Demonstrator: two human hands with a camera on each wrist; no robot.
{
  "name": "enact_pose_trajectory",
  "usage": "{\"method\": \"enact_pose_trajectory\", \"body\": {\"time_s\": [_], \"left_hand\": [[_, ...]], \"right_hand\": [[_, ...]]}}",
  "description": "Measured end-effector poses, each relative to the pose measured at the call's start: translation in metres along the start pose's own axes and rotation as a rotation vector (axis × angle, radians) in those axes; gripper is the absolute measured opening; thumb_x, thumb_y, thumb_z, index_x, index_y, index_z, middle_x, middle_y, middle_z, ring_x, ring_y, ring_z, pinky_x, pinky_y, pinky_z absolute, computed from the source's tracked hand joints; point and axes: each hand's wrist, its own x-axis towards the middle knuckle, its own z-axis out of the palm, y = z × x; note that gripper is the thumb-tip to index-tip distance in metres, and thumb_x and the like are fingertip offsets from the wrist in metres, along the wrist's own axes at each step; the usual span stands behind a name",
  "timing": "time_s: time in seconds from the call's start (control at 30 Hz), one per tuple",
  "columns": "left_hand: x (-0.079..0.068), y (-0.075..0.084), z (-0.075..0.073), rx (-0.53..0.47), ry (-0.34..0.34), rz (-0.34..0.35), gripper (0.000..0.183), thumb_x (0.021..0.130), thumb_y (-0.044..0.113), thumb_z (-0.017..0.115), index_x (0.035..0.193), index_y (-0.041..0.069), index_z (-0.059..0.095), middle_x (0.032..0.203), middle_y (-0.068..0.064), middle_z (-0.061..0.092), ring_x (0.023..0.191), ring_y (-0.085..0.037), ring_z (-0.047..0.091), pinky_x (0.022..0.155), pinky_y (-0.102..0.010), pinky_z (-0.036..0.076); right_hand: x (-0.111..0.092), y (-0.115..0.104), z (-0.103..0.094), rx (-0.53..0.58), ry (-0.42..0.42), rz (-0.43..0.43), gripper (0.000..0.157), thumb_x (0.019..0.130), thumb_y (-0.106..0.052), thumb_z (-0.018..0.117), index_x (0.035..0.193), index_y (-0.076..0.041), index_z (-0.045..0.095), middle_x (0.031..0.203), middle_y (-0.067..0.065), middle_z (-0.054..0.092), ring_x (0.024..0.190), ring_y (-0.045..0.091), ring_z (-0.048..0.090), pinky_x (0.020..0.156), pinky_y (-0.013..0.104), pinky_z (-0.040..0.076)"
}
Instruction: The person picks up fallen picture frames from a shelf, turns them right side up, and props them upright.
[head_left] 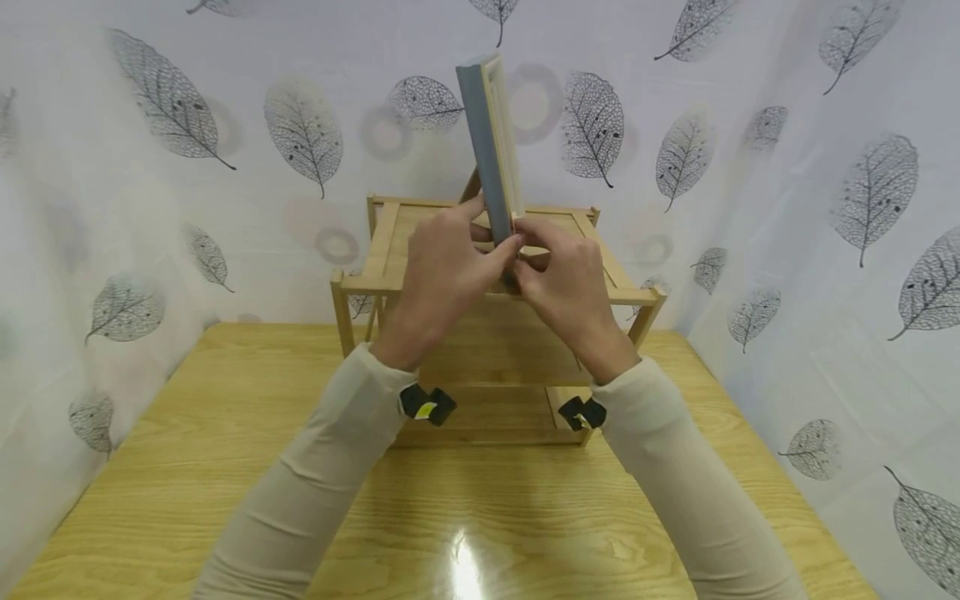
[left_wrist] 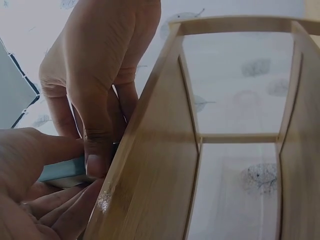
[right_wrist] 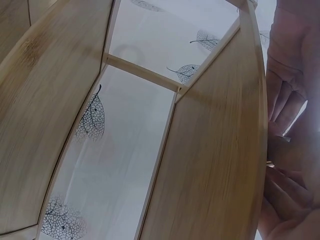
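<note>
A thin blue-grey picture frame [head_left: 483, 150] with pale inner layers stands nearly edge-on, tilted slightly left, over the front of the wooden rack's top shelf [head_left: 420, 242]. A narrow brown strip [head_left: 471, 185] slants out behind it. My left hand [head_left: 450, 258] grips the frame's lower part from the left, thumb across its near edge. From the right, my right hand [head_left: 566, 271] pinches the bottom corner with thumb and fingers. In the left wrist view, a bit of the frame [left_wrist: 65, 170] shows between the fingers beside the shelf edge. My fingers hide its bottom end.
The light wooden rack [head_left: 495, 333] has a lower shelf [head_left: 480, 417] and posts at its corners, and stands toward the back of the wood-grain table [head_left: 247, 400]. Pale leaf-print curtains [head_left: 300, 108] surround the table at the back and sides.
</note>
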Motion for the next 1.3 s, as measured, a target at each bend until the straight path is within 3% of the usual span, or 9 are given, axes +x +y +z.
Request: {"method": "enact_pose_trajectory", "body": {"time_s": [0.2,0.5,1.0,1.3], "left_hand": [[0.001,0.0,0.001,0.0,0.004,-0.013,0.033,0.085,0.03,0.07,0.113,0.011,0.067,0.086,-0.002,0.073,0.069,-0.005,0.069,0.052,-0.016,0.049],[-0.001,0.001,-0.001,-0.015,0.007,-0.014,0.032,0.088,0.03,0.067,0.111,0.008,0.066,0.084,-0.002,0.073,0.062,-0.002,0.066,0.047,-0.018,0.049],[-0.002,-0.002,-0.008,0.031,0.018,-0.053,0.037,0.087,0.029,0.068,0.117,0.008,0.063,0.087,-0.003,0.073,0.066,-0.005,0.067,0.052,-0.017,0.05],[-0.002,-0.004,-0.011,0.056,0.009,-0.054,0.041,0.088,0.027,0.067,0.123,0.008,0.06,0.091,-0.004,0.073,0.071,-0.006,0.069,0.053,-0.017,0.05]], "right_hand": [[-0.001,0.001,-0.001,-0.012,-0.011,0.0,0.032,0.08,0.008,0.066,0.112,0.004,0.065,0.104,0.016,0.069,0.086,0.021,0.07,0.068,0.022,0.056],[-0.002,0.005,-0.006,0.067,-0.088,0.021,0.035,0.082,0.007,0.067,0.116,0.003,0.063,0.114,0.016,0.065,0.094,0.026,0.068,0.078,0.027,0.055],[0.0,0.012,-0.013,-0.027,-0.109,0.106,0.043,0.082,-0.003,0.072,0.122,0.002,0.059,0.118,0.018,0.064,0.101,0.031,0.065,0.081,0.035,0.055],[0.003,0.012,-0.015,-0.111,-0.139,0.199,0.038,0.084,-0.007,0.071,0.12,0.002,0.06,0.122,0.017,0.061,0.108,0.03,0.062,0.085,0.036,0.054]]}}
